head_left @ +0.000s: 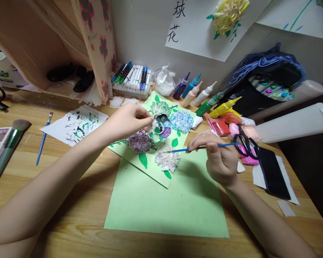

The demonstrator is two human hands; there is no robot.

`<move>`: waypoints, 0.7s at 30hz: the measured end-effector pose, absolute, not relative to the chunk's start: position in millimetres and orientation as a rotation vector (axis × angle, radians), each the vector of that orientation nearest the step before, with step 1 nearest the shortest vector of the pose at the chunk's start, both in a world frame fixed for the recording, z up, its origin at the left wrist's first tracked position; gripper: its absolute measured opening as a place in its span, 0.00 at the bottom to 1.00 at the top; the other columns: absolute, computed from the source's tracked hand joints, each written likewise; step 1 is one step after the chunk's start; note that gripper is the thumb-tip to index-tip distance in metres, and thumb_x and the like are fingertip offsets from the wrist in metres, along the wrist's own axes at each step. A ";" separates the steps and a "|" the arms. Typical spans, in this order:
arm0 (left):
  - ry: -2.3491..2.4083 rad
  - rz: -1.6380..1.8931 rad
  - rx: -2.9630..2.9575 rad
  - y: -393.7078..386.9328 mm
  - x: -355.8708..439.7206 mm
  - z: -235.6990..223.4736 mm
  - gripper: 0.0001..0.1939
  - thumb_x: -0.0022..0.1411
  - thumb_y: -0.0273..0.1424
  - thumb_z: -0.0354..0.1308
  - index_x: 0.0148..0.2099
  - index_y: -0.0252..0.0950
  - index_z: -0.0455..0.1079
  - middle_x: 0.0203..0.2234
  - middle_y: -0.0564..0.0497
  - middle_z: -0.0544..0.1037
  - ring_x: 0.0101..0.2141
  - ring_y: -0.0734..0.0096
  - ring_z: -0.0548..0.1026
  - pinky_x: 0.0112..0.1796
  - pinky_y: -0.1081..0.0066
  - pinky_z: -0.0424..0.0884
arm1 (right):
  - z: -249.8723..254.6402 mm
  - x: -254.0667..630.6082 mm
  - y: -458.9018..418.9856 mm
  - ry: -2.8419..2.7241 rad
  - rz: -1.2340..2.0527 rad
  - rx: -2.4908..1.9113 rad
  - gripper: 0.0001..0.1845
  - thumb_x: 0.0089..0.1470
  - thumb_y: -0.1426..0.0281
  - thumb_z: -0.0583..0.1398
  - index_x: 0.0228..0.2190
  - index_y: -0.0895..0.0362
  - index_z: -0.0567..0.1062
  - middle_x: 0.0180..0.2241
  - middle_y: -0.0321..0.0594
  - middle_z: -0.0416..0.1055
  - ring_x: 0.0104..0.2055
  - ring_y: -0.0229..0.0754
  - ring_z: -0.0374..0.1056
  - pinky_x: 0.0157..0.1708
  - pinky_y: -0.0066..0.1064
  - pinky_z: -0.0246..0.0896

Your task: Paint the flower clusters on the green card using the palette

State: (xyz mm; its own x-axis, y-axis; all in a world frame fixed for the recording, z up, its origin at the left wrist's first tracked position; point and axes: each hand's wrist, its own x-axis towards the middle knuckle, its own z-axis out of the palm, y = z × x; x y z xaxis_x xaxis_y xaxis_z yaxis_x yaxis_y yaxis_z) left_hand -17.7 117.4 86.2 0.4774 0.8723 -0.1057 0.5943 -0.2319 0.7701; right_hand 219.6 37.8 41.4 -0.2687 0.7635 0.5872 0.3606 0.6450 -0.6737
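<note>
My left hand (136,119) pinches the rim of a small round paint palette (165,132), whose wells hold green, dark, blue and purple paint. My right hand (218,156) grips a thin blue paintbrush (197,147), its tip at the pale flower (167,157). The palette is above a light green sheet (157,178) that bears several raised, textured flowers: a purple one (140,142), a blue one (182,121) and a green-white one (160,107). Painted green leaves lie around them. Under this sheet is a larger green sheet (167,211).
Paint bottles (191,94) and a box of markers (131,79) line the back. Scissors (247,145), clay packets (222,128) and a phone (274,173) are at right. Left are a paint-smeared paper (79,125), another blue brush (43,141) and a large green-handled brush (8,150).
</note>
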 end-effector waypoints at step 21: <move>1.221 0.459 1.954 118.0 -18.0 88.9 0.11 0.54 0.29 0.54 0.26 0.32 0.76 0.21 0.48 0.78 0.25 0.71 0.74 0.28 0.74 0.66 | 39.9 218.3 39.9 -1.958 0.551 -0.949 0.17 0.65 0.67 0.48 0.31 0.56 0.73 0.27 0.39 0.72 0.32 0.40 0.66 0.34 0.34 0.61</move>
State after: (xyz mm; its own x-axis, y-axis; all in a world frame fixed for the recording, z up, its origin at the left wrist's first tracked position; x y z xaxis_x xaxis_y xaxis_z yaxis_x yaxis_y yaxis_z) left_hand -18.0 118.0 88.9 0.4754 0.8748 -0.0935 0.5968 -0.2426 0.7648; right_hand 218.3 39.9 39.9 -0.3336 0.7907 0.5133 0.4070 0.6119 -0.6782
